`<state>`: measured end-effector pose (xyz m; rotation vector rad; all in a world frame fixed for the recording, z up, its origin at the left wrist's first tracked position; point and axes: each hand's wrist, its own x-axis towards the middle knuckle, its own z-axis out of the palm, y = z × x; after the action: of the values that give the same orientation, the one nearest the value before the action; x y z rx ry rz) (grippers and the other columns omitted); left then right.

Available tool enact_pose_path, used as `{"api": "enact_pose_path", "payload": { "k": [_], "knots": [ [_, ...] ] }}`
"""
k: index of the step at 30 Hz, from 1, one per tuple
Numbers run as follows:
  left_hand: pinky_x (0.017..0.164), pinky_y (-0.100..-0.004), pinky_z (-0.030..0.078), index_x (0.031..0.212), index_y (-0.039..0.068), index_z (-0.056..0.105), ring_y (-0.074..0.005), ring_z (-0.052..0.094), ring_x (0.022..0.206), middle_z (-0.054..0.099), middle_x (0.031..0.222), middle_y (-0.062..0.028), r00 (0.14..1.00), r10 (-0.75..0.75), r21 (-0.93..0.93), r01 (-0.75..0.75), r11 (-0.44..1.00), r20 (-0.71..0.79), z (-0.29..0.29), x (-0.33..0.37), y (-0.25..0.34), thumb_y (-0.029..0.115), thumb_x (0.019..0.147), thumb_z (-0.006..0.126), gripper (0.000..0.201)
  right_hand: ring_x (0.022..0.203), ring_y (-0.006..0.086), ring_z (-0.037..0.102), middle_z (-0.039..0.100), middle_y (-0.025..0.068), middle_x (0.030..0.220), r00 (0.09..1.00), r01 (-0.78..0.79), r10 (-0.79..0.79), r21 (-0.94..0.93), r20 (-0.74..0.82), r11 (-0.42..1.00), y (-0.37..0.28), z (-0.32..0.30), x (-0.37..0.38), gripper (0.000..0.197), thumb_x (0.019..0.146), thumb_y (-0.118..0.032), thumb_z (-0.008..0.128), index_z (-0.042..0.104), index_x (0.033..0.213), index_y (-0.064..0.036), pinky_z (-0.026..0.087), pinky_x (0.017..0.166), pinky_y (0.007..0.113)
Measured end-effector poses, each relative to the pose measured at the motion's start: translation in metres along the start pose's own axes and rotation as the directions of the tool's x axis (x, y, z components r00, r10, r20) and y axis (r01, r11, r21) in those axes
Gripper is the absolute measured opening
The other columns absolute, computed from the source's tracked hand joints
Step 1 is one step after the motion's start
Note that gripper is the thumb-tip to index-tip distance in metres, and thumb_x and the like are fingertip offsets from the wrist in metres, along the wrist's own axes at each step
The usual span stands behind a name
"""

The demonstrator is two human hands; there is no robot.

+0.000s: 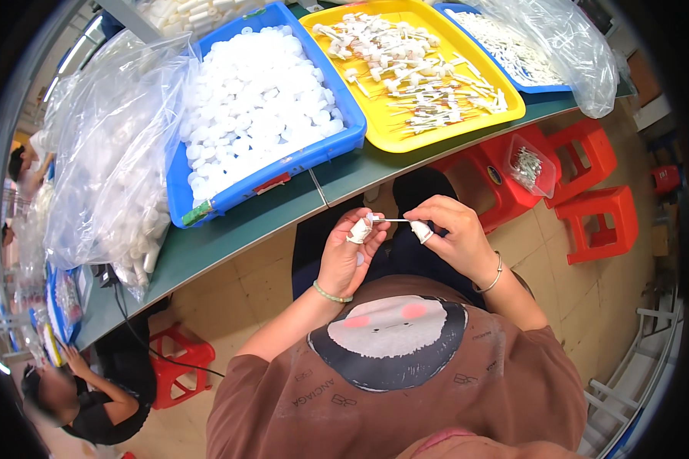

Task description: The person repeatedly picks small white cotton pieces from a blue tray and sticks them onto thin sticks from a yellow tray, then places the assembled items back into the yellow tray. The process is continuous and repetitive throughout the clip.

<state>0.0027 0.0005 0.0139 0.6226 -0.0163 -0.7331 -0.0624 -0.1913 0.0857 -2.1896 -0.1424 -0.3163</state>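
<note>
Rod, thin, silvery, likely metal, pinched between left hand and right hand.
Uneven pull could slip it loose.

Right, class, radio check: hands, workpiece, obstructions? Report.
Left hand and right hand: both pinching. Thin rod: spans between fingertips, off the green table. White disc: at left palm. Nothing visibly blocking.

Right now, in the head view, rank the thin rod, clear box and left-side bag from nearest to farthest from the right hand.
1. Thin rod: at the right hand, on its left.
2. Clear box: off to the right.
3. Left-side bag: far left.
</note>
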Motion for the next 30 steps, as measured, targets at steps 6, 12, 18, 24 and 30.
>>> {"api": "enact_pose_path", "payload": {
  "k": [6,12,18,24,30],
  "knots": [
    [0.086,-0.0277,0.053,0.111,0.003,0.054,-0.0204,0.063,0.099,0.063,0.105,-0.0104,1.0,0.017,-0.007,-0.017,1.0,0.009,-0.004,0.001,-0.001,0.011,0.09,0.061,0.023,0.073,0.0196,0.059,0.062,0.008,0.085,1.0,-0.012,0.012,0.025,0.002,1.0,0.0,0.004,-0.001,0.022,0.073,0.002,0.066,0.066,0.095,-0.0024,0.047,0.058,0.028],
    [0.086,-0.0265,0.053,0.109,0.003,0.056,-0.0177,0.064,0.097,0.064,0.104,-0.008,0.999,0.011,0.085,-0.014,0.996,0.039,0.001,0.0,-0.004,0.012,0.089,0.063,0.022,0.071,0.0216,0.059,0.062,0.0086,0.082,0.933,0.329,-0.353,-0.236,-0.069,0.914,0.008,0.015,0.005,0.027,0.072,0.002,0.067,0.064,0.098,-0.0026,0.047,0.06,0.03],
    [0.086,-0.0287,0.053,0.112,0.003,0.056,-0.019,0.064,0.097,0.064,0.108,-0.0114,0.999,0.033,0.134,-0.035,0.99,0.013,0.0,0.001,-0.004,0.012,0.091,0.06,0.023,0.055,0.0033,0.045,0.065,0.0045,0.082,0.942,-0.264,0.329,0.449,-0.071,0.854,0.005,0.034,-0.004,0.028,0.075,0.003,0.067,0.061,0.102,-0.001,0.039,0.052,0.019],
    [0.086,-0.0273,0.053,0.113,0.003,0.055,-0.0178,0.063,0.097,0.064,0.108,-0.0112,1.0,-0.018,0.046,0.019,0.999,-0.022,-0.001,0.001,-0.004,0.011,0.09,0.061,0.025,0.067,0.0251,0.059,0.064,0.0098,0.083,0.845,0.461,-0.517,-0.302,-0.139,0.834,0.013,0.034,0.001,0.029,0.068,0.003,0.068,0.061,0.095,-0.0038,0.046,0.056,0.031],
    [0.087,-0.028,0.051,0.113,0.003,0.055,-0.0176,0.063,0.097,0.063,0.109,-0.011,1.0,0.013,0.078,-0.015,0.997,0.027,-0.002,0.001,-0.003,0.012,0.09,0.061,0.026,0.069,0.0118,0.059,0.066,0.0072,0.086,0.979,-0.089,0.147,0.35,-0.142,0.932,0.016,0.039,-0.003,0.026,0.078,0.002,0.065,0.058,0.103,-0.0013,0.046,0.06,0.023]
  ]
}}
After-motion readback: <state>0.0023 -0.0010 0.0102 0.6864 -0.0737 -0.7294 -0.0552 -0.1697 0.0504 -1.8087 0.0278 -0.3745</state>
